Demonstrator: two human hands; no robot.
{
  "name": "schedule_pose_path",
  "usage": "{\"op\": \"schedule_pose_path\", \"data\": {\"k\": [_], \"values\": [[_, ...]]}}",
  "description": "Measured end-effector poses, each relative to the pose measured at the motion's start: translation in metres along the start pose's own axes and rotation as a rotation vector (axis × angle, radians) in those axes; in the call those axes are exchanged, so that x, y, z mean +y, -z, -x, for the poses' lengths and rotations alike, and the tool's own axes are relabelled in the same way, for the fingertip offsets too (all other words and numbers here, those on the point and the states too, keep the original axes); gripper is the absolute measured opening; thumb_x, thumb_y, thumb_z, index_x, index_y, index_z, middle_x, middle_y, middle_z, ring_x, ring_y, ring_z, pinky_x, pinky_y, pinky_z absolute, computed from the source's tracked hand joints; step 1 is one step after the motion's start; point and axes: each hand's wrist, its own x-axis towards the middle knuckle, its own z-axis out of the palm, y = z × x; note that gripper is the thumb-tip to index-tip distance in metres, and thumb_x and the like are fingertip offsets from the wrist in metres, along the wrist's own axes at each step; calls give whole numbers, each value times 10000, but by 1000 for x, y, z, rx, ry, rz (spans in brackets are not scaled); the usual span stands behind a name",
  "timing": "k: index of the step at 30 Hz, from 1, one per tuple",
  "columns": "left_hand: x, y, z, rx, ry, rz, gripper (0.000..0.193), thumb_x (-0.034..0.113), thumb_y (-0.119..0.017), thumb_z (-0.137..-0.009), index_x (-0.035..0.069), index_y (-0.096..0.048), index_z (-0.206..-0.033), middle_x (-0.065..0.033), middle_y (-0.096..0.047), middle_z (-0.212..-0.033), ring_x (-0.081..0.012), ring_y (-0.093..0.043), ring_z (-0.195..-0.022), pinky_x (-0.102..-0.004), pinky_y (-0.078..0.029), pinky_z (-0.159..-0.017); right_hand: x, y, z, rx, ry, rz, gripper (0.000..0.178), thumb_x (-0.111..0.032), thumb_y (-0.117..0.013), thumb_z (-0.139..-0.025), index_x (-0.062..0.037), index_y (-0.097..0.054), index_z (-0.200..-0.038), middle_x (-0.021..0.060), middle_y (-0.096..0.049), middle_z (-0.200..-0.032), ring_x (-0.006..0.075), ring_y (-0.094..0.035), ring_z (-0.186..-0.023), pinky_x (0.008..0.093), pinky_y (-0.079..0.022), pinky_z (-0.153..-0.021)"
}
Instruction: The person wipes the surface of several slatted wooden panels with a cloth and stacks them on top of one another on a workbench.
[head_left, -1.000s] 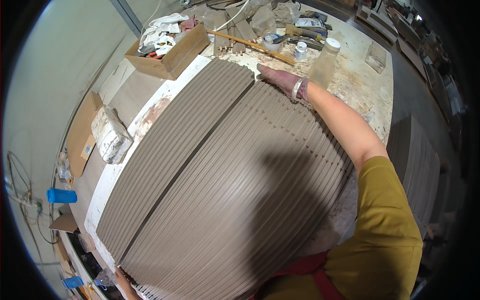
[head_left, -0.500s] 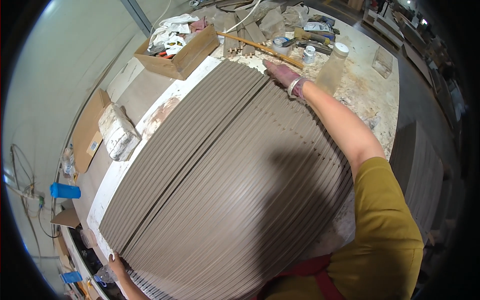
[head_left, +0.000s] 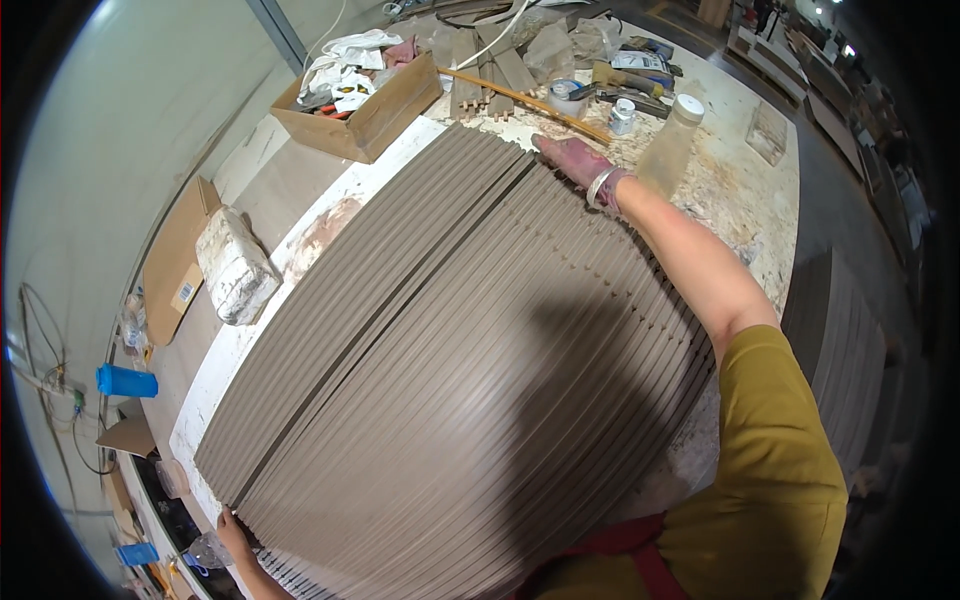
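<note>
Many long grey-brown strips (head_left: 430, 380) lie side by side, edge to edge, across the white table. A dark lengthwise gap separates a narrower group of strips (head_left: 350, 270) on the left from the wider group. My right hand (head_left: 577, 165), in a stained pinkish glove with a light band at the wrist, grips at the far strip ends beside the gap; its fingertips are partly hidden. At the near left end, my bare left hand (head_left: 234, 536) is closed around a strip end next to the same gap. Small notches show along the far right strip ends.
Beyond the strips stand a cardboard box (head_left: 370, 120) of rags, a thin wooden stick (head_left: 525, 100), a white-capped bottle (head_left: 672, 145), a small jar (head_left: 622, 116) and tools. A white wrapped block (head_left: 235, 268) and a blue cup (head_left: 127, 380) are at left.
The view has shifted slightly. Both hands stay at opposite strip ends, and the dark gap runs a little differently near its lower end.
</note>
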Motion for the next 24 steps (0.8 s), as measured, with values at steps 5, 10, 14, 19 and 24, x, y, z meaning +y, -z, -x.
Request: {"op": "schedule_pose_path", "data": {"k": [5,10,14,19,24], "values": [[12,-24,-15,-54,-5,-60,461,387,-511,-959,-57,-633,-990,-95,-632,-839,-210,-532,-760,-325,-441,-740,17,-4,-20,111,38,-200,659,-560,-444,-900,40,-633,-1093,219,-644,-1084,345,-608,-1008,389,-426,-909],[10,-13,-4,8,0,33,491,415,-552,-945,-69,-630,-961,-78,-622,-823,-201,-533,-733,-321,-445,-716,12,-12,-25,34,-15,-243,692,-569,-471,-880,71,-620,-1098,215,-644,-1089,322,-606,-999,374,-424,-908],[36,-27,-5,-69,123,159,509,438,-570,-931,-66,-632,-970,-77,-630,-828,-192,-540,-728,-313,-446,-693,12,-2,-17,35,-41,-232,695,-572,-497,-863,55,-618,-1134,201,-641,-1126,314,-603,-1030,370,-420,-924],[-35,9,-39,105,172,313,507,350,-608,-912,-52,-553,-1216,-145,-632,-1064,-212,-613,-857,-298,-479,-740,-5,-12,-19,107,92,-208,712,-591,-505,-849,40,-619,-1158,222,-634,-1133,317,-604,-1043,365,-416,-936],[-48,78,-48,196,-30,732,244,127,-547,-918,37,-611,-1136,-105,-621,-1103,-195,-563,-1083,-340,-443,-867,-29,13,2,132,78,-789,427,-424,-653,-843,-29,-622,-1004,85,-609,-871,180,-599,-834,317,-493,-699]]}}
